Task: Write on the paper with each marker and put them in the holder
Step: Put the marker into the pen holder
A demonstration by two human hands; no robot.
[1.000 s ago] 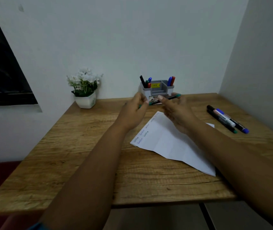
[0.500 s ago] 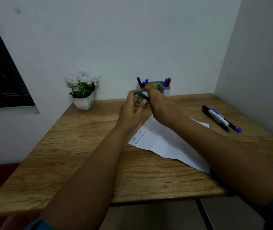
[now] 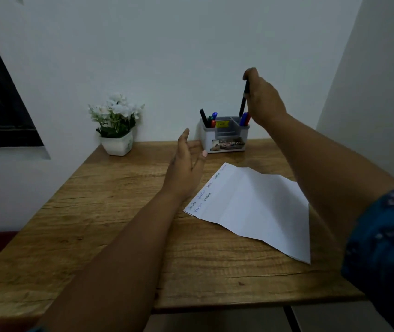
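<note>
The right hand (image 3: pixel 262 97) is raised above the right end of the holder (image 3: pixel 224 137). Its fingers are curled around a dark marker (image 3: pixel 244 98), which stands almost upright, and the lower tip of this marker is just over the right compartment. Directly under these fingers, a blue and a red marker (image 3: pixel 246 119) already stand in that compartment. The left compartment, far from the right fingers, keeps a black marker (image 3: pixel 203 117) leaning to the left, with some green, red and blue ones beside it.

The left hand (image 3: pixel 186 164) hovers over the table (image 3: pixel 95 224), holding nothing. Its fingers are straight and a little spread, and their tips are near the left wall of the holder, but I cannot tell if they touch it.

The paper (image 3: pixel 251 207) lies to the right of the left fingers, under the right forearm. It has creases and some handwritten lines along the edge nearest to the left hand. A white pot of white flowers (image 3: pixel 117 123) stands to the left of the left fingers, against the wall.
</note>
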